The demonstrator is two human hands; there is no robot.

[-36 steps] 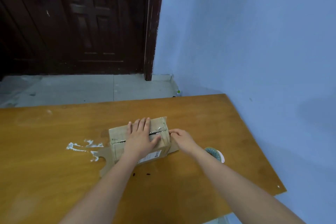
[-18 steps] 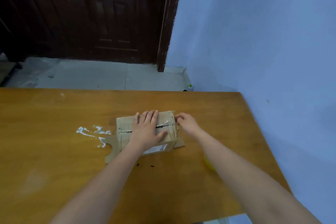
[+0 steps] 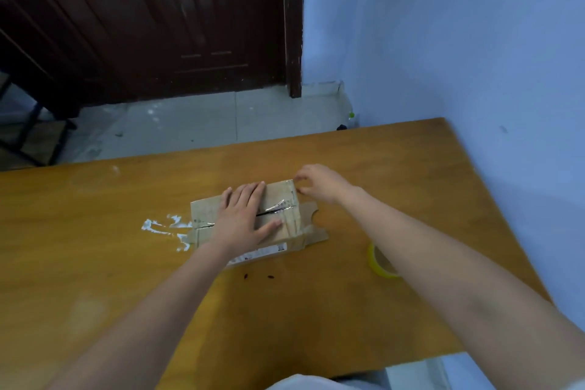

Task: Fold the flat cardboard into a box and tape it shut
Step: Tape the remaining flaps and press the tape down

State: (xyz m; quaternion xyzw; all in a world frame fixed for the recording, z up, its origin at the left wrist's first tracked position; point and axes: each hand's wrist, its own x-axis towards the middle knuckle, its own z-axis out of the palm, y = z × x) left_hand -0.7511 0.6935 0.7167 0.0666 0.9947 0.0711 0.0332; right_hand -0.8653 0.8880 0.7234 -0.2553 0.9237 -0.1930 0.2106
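Observation:
A small brown cardboard box (image 3: 285, 203) lies on the wooden table (image 3: 316, 310), its top flaps closed along a seam with shiny old tape. A side flap sticks out flat at its right end. My left hand (image 3: 245, 217) presses flat on the box top with straight fingers. My right hand (image 3: 319, 182) is at the box's far right corner, fingertips pinched together at the edge; what they pinch is too small to tell. A yellow tape roll (image 3: 381, 261) lies to the right, partly hidden by my right forearm.
White paint smears (image 3: 164, 226) mark the table left of the box, and small dark specks (image 3: 258, 276) lie in front of it. A blue wall (image 3: 474, 57) runs along the table's right side. A dark wooden door (image 3: 174, 19) stands beyond the tiled floor.
My right hand has moved from the box's right end up to its far right corner. My left hand has stayed pressed on the top. The view has shifted, showing the tape roll.

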